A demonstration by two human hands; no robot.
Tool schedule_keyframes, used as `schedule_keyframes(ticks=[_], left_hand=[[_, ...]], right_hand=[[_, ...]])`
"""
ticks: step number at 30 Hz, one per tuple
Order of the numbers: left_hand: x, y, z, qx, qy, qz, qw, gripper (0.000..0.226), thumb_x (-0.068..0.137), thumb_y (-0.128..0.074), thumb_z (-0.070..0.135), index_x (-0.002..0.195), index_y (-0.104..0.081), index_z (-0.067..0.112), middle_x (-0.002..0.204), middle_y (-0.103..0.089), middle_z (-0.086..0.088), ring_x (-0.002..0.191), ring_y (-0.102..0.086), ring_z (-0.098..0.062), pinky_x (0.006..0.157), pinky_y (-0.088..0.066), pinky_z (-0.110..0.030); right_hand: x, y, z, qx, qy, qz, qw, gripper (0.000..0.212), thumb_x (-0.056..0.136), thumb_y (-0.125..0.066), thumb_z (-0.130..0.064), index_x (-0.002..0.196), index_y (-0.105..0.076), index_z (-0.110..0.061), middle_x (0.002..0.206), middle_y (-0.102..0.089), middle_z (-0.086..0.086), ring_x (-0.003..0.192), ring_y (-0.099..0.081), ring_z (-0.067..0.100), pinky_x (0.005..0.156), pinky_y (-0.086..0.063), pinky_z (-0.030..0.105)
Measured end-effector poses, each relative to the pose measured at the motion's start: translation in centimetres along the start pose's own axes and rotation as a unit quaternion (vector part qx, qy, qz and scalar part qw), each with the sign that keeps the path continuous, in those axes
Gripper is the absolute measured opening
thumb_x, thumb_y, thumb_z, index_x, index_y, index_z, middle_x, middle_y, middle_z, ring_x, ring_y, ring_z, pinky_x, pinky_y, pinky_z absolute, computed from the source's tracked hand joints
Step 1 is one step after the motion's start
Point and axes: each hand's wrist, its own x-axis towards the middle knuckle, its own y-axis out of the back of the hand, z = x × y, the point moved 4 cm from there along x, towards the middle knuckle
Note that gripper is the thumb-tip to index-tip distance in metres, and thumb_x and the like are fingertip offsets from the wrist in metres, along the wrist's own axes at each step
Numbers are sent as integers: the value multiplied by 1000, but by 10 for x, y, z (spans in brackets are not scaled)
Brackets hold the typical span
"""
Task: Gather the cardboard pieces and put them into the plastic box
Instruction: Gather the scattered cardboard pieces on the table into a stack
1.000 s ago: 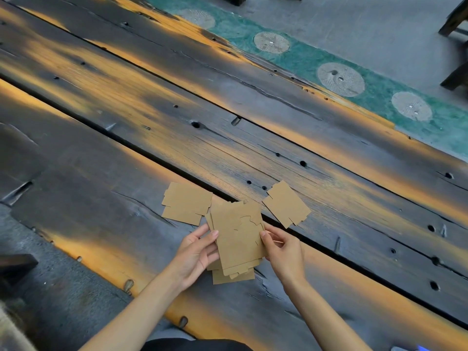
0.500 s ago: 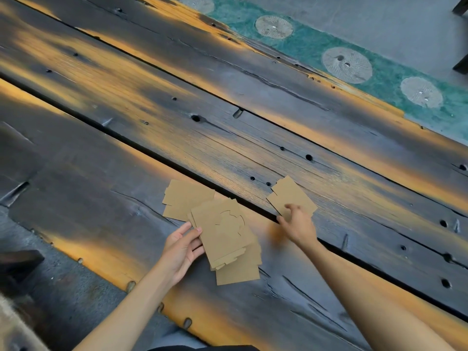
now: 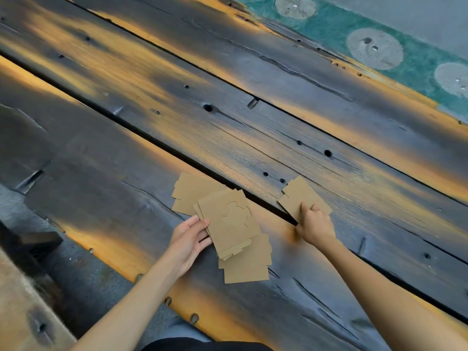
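Though dark, amber-streaked table (image 3: 253, 138) under cardboard (image 3: 233, 224)

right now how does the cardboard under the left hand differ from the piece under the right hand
The stack at the left hand is several fanned pieces; the lone piece under the right hand looks single. The stack lies on the near plank, the lone piece beyond the gap. The stack's top shows a curved cutout; the lone piece looks plain. Both are brown cardboard.
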Motion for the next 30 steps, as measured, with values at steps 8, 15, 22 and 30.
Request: schedule_keyframes(ticks=[8,15,22,30], left_hand=[[-1,-15,0,4,7,-17,1000,26,102,-52,3,123,-67,6,124,-74,-14,112,-72,-28,80,-63,-37],[-11,-24,-1,-9,6,-30,999,28,103,-51,4,129,-62,7,123,-74,-14,112,-72,-29,87,-62,-41],[-28,-32,-3,3,5,-70,998,28,101,-54,7,129,-62,6,127,-71,-17,112,-72,-31,92,-59,-50],[-56,-40,3,5,-9,-147,989,41,97,-60,12,137,-59,6,133,-66,-23,118,-67,-35,91,-60,-48]], right_hand=[[-52,59,12,171,14,185,968,18,95,-52,-12,92,-69,-16,61,-61,9,68,-62,41,57,-35,36],[-114,85,21,376,10,219,900,23,100,-60,-20,111,-78,-29,89,-79,-15,75,-73,11,68,-56,32],[-149,71,-6,637,25,73,767,24,94,-71,-7,112,-78,-20,95,-81,1,85,-78,13,70,-61,20],[-160,60,-39,622,47,5,781,29,94,-71,-10,123,-74,-14,101,-80,10,87,-76,9,70,-60,20]])
